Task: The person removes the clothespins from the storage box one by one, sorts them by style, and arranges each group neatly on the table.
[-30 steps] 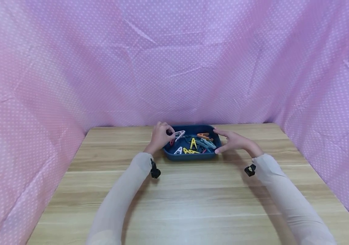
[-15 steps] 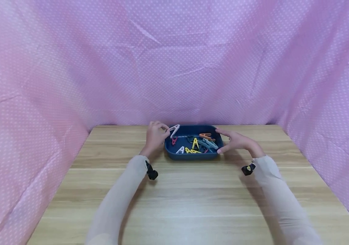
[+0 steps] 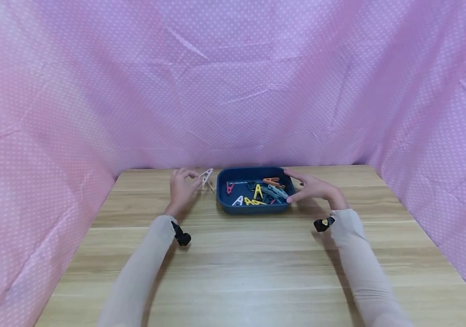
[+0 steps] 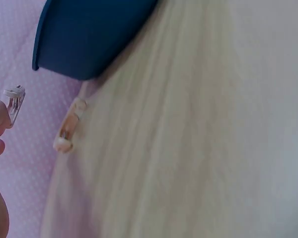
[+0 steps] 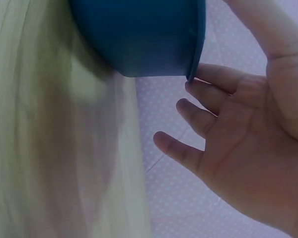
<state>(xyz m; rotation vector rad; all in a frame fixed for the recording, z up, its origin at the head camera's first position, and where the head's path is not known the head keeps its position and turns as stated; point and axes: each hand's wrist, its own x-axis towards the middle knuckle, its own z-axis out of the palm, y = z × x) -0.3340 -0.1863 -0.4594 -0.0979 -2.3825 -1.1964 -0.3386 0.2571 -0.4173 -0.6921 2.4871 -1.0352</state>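
While a peg [image 3: 206,176] is pinched by the left hand [image 3: 181,187], a loose peg [image 4: 70,126] is seen just right of that hand; farther right, the tray [image 3: 253,210] is touched by the spread right hand [image 3: 316,187]. Contact between pegs is best avoided.

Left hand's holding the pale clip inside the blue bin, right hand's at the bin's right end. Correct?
Not quite: the left hand holds the pale clip outside the blue bin, off its left end. The head view shows it. The right hand is at the bin's right end, as you said.
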